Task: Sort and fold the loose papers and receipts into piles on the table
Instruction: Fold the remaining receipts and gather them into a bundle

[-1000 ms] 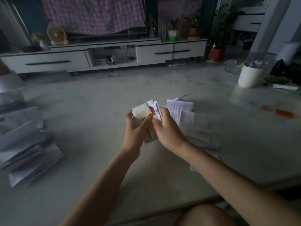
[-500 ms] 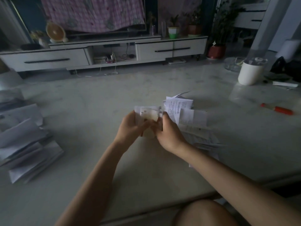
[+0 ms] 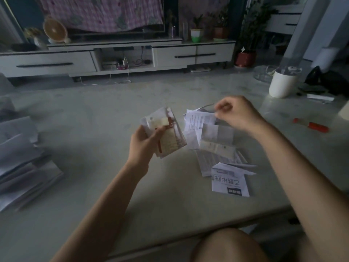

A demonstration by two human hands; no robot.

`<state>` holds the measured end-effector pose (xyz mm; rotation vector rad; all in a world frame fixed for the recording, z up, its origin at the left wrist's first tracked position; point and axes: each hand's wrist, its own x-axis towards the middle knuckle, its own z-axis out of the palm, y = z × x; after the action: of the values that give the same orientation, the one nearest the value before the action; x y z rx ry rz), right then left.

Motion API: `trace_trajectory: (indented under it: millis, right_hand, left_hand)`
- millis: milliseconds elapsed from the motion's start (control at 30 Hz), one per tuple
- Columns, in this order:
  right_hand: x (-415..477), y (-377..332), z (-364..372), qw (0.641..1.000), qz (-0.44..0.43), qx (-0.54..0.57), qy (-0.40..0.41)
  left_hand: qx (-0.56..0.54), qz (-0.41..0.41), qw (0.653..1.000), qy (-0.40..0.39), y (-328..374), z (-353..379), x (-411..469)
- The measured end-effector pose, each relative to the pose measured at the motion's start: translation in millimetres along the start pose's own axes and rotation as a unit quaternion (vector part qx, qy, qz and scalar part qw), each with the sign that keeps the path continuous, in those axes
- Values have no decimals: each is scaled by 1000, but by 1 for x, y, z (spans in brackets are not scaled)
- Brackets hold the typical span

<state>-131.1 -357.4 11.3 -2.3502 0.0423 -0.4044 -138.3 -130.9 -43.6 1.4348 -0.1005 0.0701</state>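
A table (image 3: 94, 114) carries a stack of folded papers (image 3: 22, 159) at its left edge and a loose pile of receipts (image 3: 213, 146) right of centre, its length running away from the person. The left hand (image 3: 145, 142) grips a bundle of receipts (image 3: 170, 137) just left of that pile. The right hand (image 3: 236, 114), fingers curled, hovers over the pile's far end; whether it pinches a sheet is unclear.

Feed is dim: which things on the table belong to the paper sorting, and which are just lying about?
Job: receipt bundle gripped in left hand; loose papers by right hand; folded pile at far left.
Lying about: white canister; red marker.
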Motion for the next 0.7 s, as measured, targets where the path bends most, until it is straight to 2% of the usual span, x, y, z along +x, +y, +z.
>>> trace_trajectory:
  millis: [67, 100, 200, 233, 300, 367, 400, 467, 700]
  right_hand:
    - [-4, 22, -7, 990, 78, -16, -113]
    - [-7, 30, -5, 986, 97, -18, -136]
    - [-8, 33, -6, 992, 18, -118, -45]
    - [-9, 29, -8, 990, 14, -131, -45]
    - [-14, 18, -9, 982, 51, -109, -144]
    - [-23, 14, -4, 952, 77, -160, -248]
    - [-27, 14, 0, 940, 80, -191, -272]
    - [-31, 16, 4, 935, 76, -219, -270]
    - [-18, 15, -4, 970, 16, -183, -159]
  left_hand:
    - [-22, -32, 999, -11, -2, 4, 0]
    - [-34, -41, 999, -11, -3, 5, 1]
    - [-49, -51, 997, -7, -5, 5, 1]
    - [-53, -55, 997, -11, -6, 6, 0]
    - [-53, -64, 996, -17, -8, 8, -1]
    - [-48, -73, 996, -18, -9, 10, -2]
    - [-45, -77, 996, -19, -9, 11, -2]
    - [-41, -82, 996, -22, -10, 13, -3]
    - [-74, -119, 990, -21, -9, 13, -3]
